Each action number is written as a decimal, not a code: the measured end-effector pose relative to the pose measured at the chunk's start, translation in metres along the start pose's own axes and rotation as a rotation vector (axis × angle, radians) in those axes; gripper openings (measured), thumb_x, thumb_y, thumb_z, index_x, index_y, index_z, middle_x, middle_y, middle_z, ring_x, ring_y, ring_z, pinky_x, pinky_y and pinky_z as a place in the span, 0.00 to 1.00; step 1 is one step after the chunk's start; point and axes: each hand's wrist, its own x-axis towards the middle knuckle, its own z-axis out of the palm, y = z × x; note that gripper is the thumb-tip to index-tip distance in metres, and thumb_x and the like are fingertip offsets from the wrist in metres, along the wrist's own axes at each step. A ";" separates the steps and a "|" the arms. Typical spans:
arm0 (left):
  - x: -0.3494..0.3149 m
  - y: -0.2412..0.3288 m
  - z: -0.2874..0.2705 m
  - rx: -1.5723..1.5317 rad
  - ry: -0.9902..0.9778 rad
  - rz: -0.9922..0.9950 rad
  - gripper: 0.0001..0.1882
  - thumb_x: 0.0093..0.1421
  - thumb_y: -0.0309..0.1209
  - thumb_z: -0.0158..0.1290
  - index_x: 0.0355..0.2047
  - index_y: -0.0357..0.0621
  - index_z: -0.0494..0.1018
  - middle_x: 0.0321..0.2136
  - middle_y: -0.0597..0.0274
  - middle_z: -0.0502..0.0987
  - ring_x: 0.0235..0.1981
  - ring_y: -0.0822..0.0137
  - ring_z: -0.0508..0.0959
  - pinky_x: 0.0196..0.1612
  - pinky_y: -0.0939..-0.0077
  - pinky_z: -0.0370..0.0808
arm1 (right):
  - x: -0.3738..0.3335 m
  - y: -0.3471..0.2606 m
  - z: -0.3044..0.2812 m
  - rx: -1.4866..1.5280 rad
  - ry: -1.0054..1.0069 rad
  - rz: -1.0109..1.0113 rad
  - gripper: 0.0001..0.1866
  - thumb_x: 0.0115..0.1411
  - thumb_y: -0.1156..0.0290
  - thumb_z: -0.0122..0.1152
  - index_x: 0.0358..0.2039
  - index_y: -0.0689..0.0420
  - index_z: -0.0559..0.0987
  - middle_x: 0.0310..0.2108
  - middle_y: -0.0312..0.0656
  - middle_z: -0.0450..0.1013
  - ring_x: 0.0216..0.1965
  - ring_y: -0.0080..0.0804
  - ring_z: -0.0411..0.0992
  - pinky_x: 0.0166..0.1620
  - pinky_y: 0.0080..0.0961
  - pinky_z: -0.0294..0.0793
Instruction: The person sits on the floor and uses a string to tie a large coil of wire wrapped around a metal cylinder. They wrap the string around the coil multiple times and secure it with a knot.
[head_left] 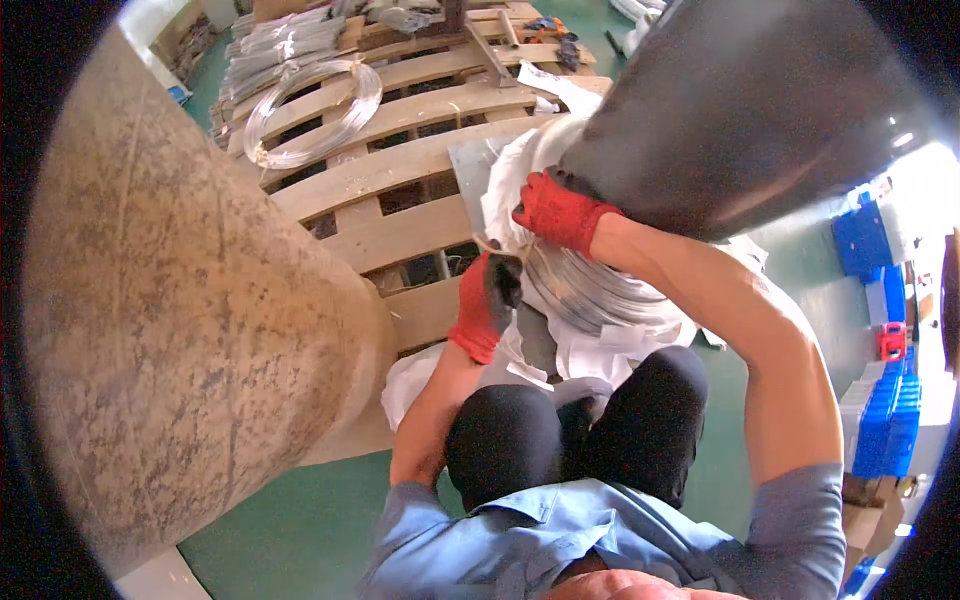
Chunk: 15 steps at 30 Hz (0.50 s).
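Observation:
A large coil of silvery wire (595,290) lies before my knees, partly covered by crumpled white wrapping (505,190). My right hand (565,210), in a red glove with a dark palm, is closed at the wrapping on the coil's upper left. What its fingers pinch is hidden. Just below and to the left, my left hand (485,305) in a matching glove is also closed, beside the coil's left edge. A thin pale strand (486,243) shows by its fingertips; whether the fingers hold it is unclear.
Wooden pallet (400,235) slats lie ahead, bearing a smaller wire coil (315,113) and bundled pale lengths (285,50). A big mottled brown cylinder (200,300) stands close on the left; a dark cylinder (740,110) rises at the upper right. Blue bins (888,420) line the right side.

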 end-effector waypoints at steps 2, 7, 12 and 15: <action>-0.005 -0.007 -0.004 0.069 -0.010 0.016 0.19 0.65 0.45 0.39 0.32 0.44 0.71 0.21 0.67 0.72 0.16 0.75 0.67 0.19 0.82 0.63 | -0.008 -0.003 0.005 -0.020 0.052 0.012 0.09 0.49 0.66 0.52 0.31 0.51 0.77 0.30 0.43 0.73 0.37 0.41 0.69 0.41 0.40 0.66; -0.007 0.005 -0.015 0.349 -0.055 0.164 0.19 0.64 0.43 0.41 0.37 0.40 0.73 0.25 0.65 0.74 0.19 0.75 0.70 0.22 0.82 0.67 | -0.002 -0.036 0.012 -0.188 0.152 0.322 0.10 0.49 0.65 0.50 0.28 0.52 0.79 0.29 0.42 0.73 0.36 0.41 0.70 0.42 0.43 0.68; -0.009 0.012 0.011 -0.018 0.049 -0.196 0.17 0.63 0.42 0.41 0.41 0.44 0.71 0.26 0.65 0.75 0.22 0.71 0.72 0.24 0.78 0.69 | -0.038 -0.045 0.015 0.060 0.223 0.466 0.08 0.47 0.68 0.51 0.23 0.55 0.76 0.28 0.43 0.72 0.35 0.39 0.68 0.40 0.36 0.67; 0.011 0.027 -0.060 -0.158 -0.428 -0.269 0.18 0.64 0.43 0.39 0.43 0.45 0.71 0.28 0.64 0.76 0.24 0.70 0.73 0.25 0.75 0.70 | -0.060 -0.056 -0.009 0.385 0.688 0.274 0.07 0.47 0.66 0.53 0.24 0.53 0.77 0.25 0.42 0.71 0.32 0.42 0.71 0.35 0.38 0.69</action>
